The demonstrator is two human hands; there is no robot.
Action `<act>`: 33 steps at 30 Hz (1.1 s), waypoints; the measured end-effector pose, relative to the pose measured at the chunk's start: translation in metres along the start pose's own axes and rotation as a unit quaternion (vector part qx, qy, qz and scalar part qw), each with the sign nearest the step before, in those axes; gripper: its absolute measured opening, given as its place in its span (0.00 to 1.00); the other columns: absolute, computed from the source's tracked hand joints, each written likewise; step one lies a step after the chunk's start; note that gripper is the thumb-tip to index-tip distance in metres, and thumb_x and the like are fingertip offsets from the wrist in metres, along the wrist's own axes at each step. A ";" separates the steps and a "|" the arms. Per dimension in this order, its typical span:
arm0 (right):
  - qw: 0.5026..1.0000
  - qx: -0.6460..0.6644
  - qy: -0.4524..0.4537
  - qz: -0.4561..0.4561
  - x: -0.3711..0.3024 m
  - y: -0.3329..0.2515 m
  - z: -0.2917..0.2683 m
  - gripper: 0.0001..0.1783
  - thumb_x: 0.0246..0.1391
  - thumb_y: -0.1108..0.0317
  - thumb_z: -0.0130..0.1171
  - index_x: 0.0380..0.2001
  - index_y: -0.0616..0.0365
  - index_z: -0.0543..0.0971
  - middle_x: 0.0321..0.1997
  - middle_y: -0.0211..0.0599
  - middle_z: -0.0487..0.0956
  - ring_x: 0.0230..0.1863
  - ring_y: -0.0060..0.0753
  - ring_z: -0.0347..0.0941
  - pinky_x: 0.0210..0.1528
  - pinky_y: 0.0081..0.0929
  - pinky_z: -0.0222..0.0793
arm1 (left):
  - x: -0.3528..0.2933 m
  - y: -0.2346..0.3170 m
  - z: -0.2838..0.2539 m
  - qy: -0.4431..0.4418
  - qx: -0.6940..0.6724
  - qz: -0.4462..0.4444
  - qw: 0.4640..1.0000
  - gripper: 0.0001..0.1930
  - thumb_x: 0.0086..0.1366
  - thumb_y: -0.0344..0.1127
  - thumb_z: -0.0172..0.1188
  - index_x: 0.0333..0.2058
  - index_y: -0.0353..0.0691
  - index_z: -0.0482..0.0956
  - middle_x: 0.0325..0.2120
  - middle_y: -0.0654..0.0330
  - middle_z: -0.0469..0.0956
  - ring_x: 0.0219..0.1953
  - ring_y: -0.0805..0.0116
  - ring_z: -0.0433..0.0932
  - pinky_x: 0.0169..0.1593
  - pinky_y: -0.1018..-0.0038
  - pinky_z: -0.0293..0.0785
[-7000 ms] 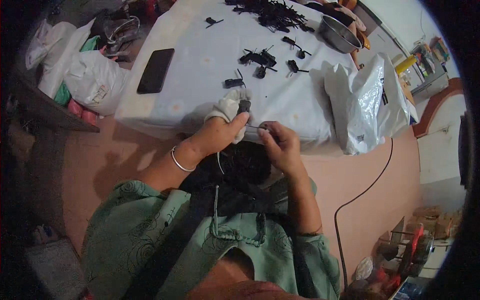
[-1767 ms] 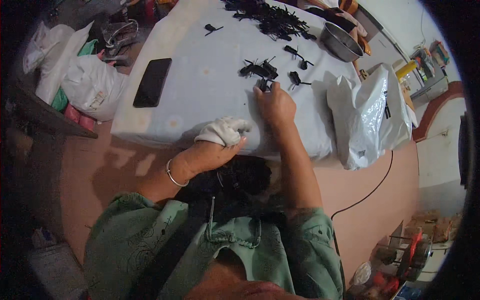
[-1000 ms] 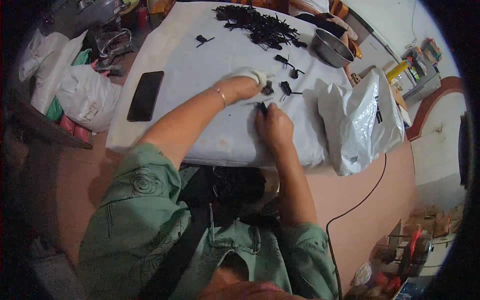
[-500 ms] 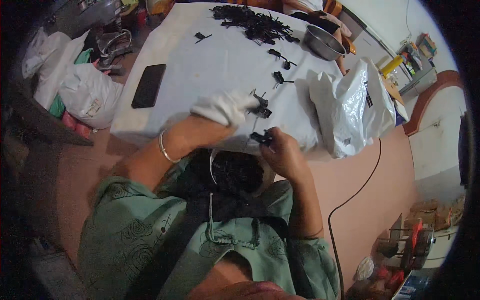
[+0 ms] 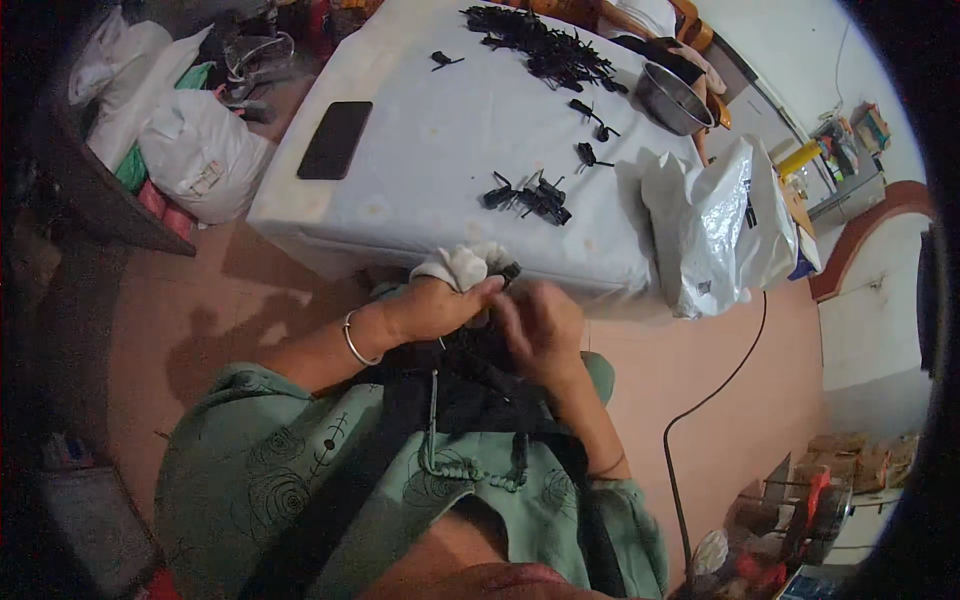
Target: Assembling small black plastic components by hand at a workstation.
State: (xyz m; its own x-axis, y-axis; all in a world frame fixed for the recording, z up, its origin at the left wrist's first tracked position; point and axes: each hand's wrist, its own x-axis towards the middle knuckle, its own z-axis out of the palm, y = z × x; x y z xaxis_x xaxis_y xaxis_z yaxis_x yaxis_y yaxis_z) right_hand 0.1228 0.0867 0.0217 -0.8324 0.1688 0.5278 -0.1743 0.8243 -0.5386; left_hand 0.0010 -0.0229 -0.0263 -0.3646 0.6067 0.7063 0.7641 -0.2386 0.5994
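Observation:
Over the table's near edge, my left hand (image 5: 438, 302) is closed, with white cloth (image 5: 455, 267) covering its fingers. Whether that is a glove or a loose rag I cannot tell. Between its bare thumb and the cloth sits a small black plastic part (image 5: 510, 272). Close beside it on the right is my right hand (image 5: 548, 325), its fingers smeared by motion, so any hold is unclear. A small cluster of similar black parts with thin stems (image 5: 540, 200) lies on the table just beyond both hands.
The white-covered table (image 5: 420, 200) bears a black phone (image 5: 335, 140) at left and a large pile of black parts (image 5: 555, 55) at the far side. A metal bowl (image 5: 672, 100) and a white plastic bag (image 5: 715, 230) stand right. Another person (image 5: 655, 20) sits beyond the bowl.
My left hand has drawn back from the cluster to the near edge, now gripping a black part. The part that was in my right hand no longer shows there. The whole view has shifted slightly.

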 end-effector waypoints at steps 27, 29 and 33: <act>0.896 0.356 -0.014 0.265 -0.011 0.028 0.034 0.16 0.59 0.61 0.43 0.30 0.63 0.74 0.27 0.23 0.74 0.30 0.13 0.65 0.33 0.15 0.62 | 0.016 0.030 0.010 -0.059 0.157 -0.065 0.984 0.06 0.50 0.32 0.52 0.22 0.36 0.70 0.22 0.50 0.70 0.26 0.49 0.72 0.28 0.63 0.68; 0.877 0.379 -0.004 0.295 -0.010 0.036 0.026 0.17 0.58 0.59 0.45 0.27 0.63 0.74 0.23 0.21 0.71 0.27 0.12 0.61 0.30 0.15 0.61 | 0.022 0.029 0.011 -0.013 0.016 -0.083 0.996 0.05 0.51 0.31 0.52 0.25 0.36 0.70 0.25 0.49 0.71 0.28 0.48 0.72 0.31 0.64 0.69; 0.955 0.234 0.046 0.177 -0.004 0.036 0.017 0.09 0.52 0.69 0.53 0.32 0.65 0.74 0.27 0.26 0.74 0.30 0.16 0.66 0.34 0.16 0.63 | 0.016 0.001 0.009 0.038 -0.078 -0.153 0.984 0.11 0.55 0.30 0.52 0.38 0.35 0.68 0.26 0.56 0.72 0.28 0.57 0.72 0.34 0.66 0.69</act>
State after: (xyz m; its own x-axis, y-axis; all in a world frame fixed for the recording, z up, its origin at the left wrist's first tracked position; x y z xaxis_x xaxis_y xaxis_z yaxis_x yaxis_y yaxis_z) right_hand 0.1109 0.1064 -0.0103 -0.8361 0.4571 0.3032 -0.1249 0.3797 -0.9167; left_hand 0.0006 -0.0069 -0.0179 -0.6076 0.6116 0.5067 0.5243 -0.1704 0.8343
